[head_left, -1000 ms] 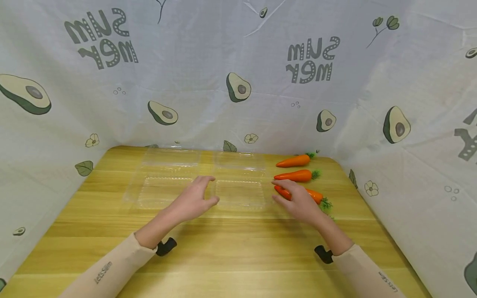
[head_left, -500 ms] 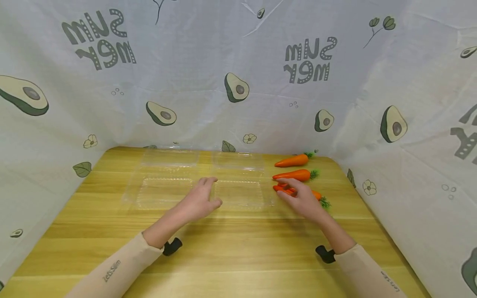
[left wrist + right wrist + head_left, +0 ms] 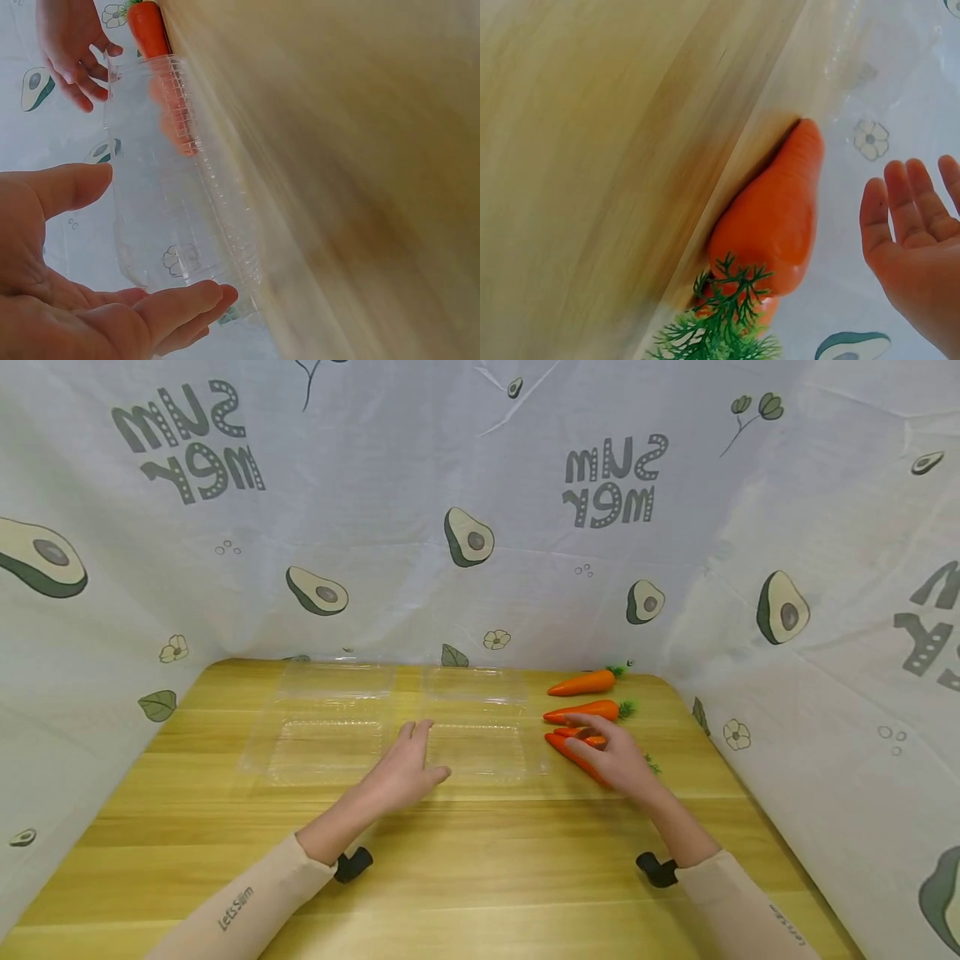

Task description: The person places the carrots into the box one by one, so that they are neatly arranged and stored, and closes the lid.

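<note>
My left hand point(image 3: 403, 770) hovers by the clear plastic containers point(image 3: 476, 775), thumb apart from its fingers and nothing held. In the left wrist view, the left hand point(image 3: 112, 285) appears over a container wall point(image 3: 161, 210). My right hand point(image 3: 617, 760) is above the front orange carrots point(image 3: 572, 753), partly hiding them. In the right wrist view, a gap separates the extended fingers of the right hand point(image 3: 922, 232) from a large carrot point(image 3: 772, 217) with green leaves. Two more carrots point(image 3: 581, 682) lie behind that hand.
Two lidded clear containers lie side by side, their lids point(image 3: 337, 679) opened toward the back. Printed white cloth point(image 3: 405, 485) surrounds the wooden table point(image 3: 465, 868) at the back and sides. Black mounts point(image 3: 352, 864) sit at both wrists.
The head view has shifted slightly. My left hand has edged right. My right hand is a little further over the carrots, and the front carrot now slants toward me beneath it.
</note>
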The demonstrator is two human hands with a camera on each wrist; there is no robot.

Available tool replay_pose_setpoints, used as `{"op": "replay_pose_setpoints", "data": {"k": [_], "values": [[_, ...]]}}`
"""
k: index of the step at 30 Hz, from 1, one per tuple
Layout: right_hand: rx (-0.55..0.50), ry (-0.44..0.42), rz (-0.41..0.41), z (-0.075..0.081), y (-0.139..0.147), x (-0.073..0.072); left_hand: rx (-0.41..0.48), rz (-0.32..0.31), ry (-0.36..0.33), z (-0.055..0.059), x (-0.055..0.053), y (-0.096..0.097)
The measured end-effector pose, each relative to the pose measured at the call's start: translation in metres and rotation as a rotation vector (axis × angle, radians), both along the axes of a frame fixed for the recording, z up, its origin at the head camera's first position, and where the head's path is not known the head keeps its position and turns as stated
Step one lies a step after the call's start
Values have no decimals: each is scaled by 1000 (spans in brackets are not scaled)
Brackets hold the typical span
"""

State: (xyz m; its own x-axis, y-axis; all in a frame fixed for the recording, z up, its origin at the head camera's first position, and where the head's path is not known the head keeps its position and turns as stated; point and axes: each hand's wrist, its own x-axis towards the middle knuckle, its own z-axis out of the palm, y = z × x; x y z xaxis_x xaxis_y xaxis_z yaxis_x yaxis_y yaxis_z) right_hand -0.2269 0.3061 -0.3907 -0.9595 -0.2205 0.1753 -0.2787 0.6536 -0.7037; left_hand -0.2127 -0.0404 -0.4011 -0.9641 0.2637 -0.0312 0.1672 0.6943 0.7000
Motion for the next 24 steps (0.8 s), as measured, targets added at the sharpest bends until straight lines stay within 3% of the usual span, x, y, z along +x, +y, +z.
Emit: {"op": "replay_pose_setpoints", "data": {"k": [9, 24], "values": [[-30, -9, -7, 1, 8, 1, 56, 26, -33, -6, -2, 1], [-45, -50, -31, 4, 16, 5, 131, 74, -26, -9, -1, 2]]}}
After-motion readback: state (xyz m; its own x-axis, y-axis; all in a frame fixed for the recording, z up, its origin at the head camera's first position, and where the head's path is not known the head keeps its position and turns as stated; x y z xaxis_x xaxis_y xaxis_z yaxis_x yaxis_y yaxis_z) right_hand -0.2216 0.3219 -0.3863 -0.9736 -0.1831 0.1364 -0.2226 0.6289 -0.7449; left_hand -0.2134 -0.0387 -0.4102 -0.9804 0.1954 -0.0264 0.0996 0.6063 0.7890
